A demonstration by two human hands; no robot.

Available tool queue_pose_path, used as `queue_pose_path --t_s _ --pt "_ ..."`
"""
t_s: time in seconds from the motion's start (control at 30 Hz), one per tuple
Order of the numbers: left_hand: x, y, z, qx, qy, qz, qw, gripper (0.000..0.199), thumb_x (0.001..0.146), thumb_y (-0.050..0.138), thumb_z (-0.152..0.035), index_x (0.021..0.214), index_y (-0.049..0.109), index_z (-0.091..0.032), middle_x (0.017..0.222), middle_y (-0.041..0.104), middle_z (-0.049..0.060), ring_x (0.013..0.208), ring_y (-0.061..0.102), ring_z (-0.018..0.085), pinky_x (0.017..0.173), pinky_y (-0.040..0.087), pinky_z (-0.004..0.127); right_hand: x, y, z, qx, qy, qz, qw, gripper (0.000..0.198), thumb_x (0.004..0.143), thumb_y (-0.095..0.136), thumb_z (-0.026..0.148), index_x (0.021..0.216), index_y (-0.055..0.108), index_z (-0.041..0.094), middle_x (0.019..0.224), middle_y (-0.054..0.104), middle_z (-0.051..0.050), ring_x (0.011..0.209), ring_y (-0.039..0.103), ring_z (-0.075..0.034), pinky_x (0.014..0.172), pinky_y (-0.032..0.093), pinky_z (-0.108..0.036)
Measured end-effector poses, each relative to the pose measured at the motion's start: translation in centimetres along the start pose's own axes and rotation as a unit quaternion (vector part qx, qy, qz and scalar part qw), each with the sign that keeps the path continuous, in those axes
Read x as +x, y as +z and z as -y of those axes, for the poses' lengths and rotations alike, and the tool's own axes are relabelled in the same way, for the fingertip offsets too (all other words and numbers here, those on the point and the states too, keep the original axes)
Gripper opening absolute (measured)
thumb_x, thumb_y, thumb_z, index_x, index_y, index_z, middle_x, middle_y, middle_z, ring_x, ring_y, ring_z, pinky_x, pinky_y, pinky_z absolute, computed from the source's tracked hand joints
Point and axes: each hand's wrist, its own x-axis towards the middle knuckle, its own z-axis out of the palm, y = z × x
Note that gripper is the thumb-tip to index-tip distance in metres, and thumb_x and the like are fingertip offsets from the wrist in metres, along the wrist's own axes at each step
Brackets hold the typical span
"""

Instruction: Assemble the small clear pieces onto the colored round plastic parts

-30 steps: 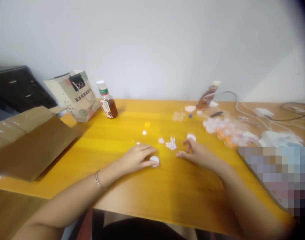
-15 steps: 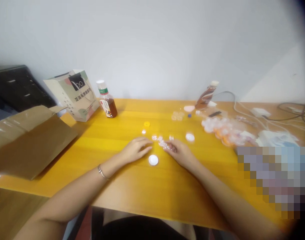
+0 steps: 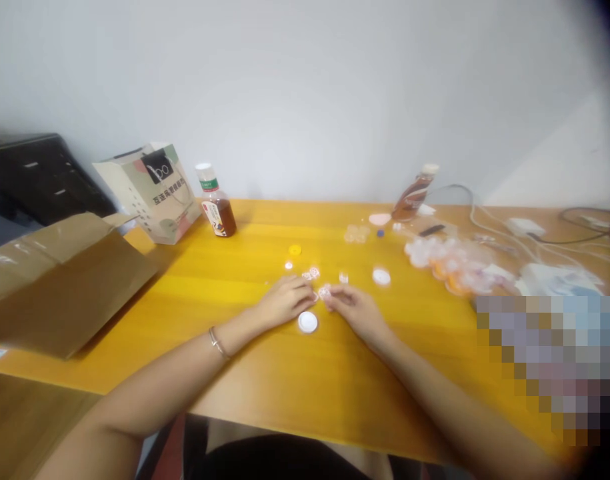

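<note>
Near the middle of the table, my right hand (image 3: 359, 312) pinches a small white piece with a reddish pattern (image 3: 325, 292) between thumb and fingers. Opposite it, the fingers of my left hand (image 3: 286, 300) are bent together, and a second small white piece (image 3: 315, 297) shows at their tips; blur hides its exact kind. More patterned pieces (image 3: 313, 273) lie just beyond my left fingers. Close in front of both hands is a round white lid (image 3: 308, 323). A yellow disc (image 3: 295, 250) and a small whitish piece (image 3: 289, 265) lie farther back.
At the left stand an open cardboard box (image 3: 69, 280), a paper bag (image 3: 159, 193) and a bottle of dark liquid (image 3: 219, 213). Another bottle (image 3: 412, 197) is at the back right. A white disc (image 3: 381, 277), a pile of plastic pieces (image 3: 455, 263) and cables (image 3: 507, 233) lie rightward.
My left hand has moved right, and its fingers have closed in beside my right hand. The patterned pieces between the hands have shifted and separated. My right hand stays nearly in place.
</note>
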Motion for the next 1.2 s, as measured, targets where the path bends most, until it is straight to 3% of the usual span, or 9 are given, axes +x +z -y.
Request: queue_pose_path --t_s 0.1,0.2,0.3,0.47,0.9,1.2 --pt "-0.1 0.1 -0.2 0.013 -0.011 -0.008 1.0 0.019 0.084 0.043 -0.025 0.081 0.059 -0.016 0.083 0.059 0.005 0.08 0.051 0.016 0.073 0.038 0.029 -0.1 0.6 -0.3 0.087 0.021 -0.027 0.996 0.019 0.061 0.067 0.034 0.069 0.061 0.018 0.068 0.062 0.002 0.062 0.057 -0.01 0.071 0.047 -0.027" --pt "-0.2 -0.3 -0.2 -0.074 -0.055 -0.059 0.994 0.017 0.083 0.044 -0.026 0.082 0.058 -0.016 0.084 0.059 0.005 0.08 0.052 0.015 0.072 0.039 0.028 0.0 0.7 -0.8 0.139 0.049 -0.038 0.988 0.02 0.06 0.069 0.034 0.071 0.064 0.018 0.075 0.065 0.001 0.067 0.06 -0.011 0.076 0.048 -0.028" --pt "-0.1 -0.9 -0.2 -0.234 -0.108 -0.12 0.959 0.016 0.083 0.047 -0.027 0.082 0.057 -0.015 0.084 0.058 0.005 0.08 0.053 0.014 0.07 0.041 0.025 0.2 0.6 -1.1 0.157 0.067 -0.035 0.985 0.021 0.06 0.07 0.033 0.073 0.067 0.017 0.078 0.067 -0.001 0.073 0.062 -0.013 0.081 0.048 -0.03" --pt "0.1 -1.0 -0.7 -0.367 -0.139 -0.103 0.914 0.013 0.078 0.054 -0.025 0.078 0.059 -0.014 0.085 0.056 0.004 0.084 0.053 0.014 0.08 0.041 0.028 0.0 0.9 -1.1 0.176 0.071 0.014 0.982 0.024 0.06 0.07 0.035 0.078 0.069 0.019 0.082 0.068 -0.002 0.082 0.062 -0.016 0.086 0.047 -0.033" --pt "0.0 -0.7 -0.5 -0.347 -0.168 -0.104 0.917 0.011 0.077 0.055 -0.024 0.076 0.06 -0.015 0.083 0.054 0.003 0.083 0.051 0.014 0.082 0.039 0.029 -0.3 0.9 -1.1 0.228 0.073 0.062 0.969 0.016 0.066 0.067 0.032 0.076 0.07 0.02 0.081 0.068 -0.002 0.078 0.063 -0.014 0.087 0.047 -0.032" --pt "0.1 -0.4 -0.7 -0.326 -0.181 -0.112 0.921 0.012 0.078 0.054 -0.024 0.073 0.06 -0.015 0.08 0.054 0.002 0.081 0.051 0.013 0.079 0.039 0.027 -0.4 1.0 -0.8 0.178 0.08 0.047 0.98 0.019 0.063 0.069 0.031 0.078 0.07 0.019 0.078 0.068 -0.002 0.076 0.063 -0.014 0.082 0.049 -0.03"
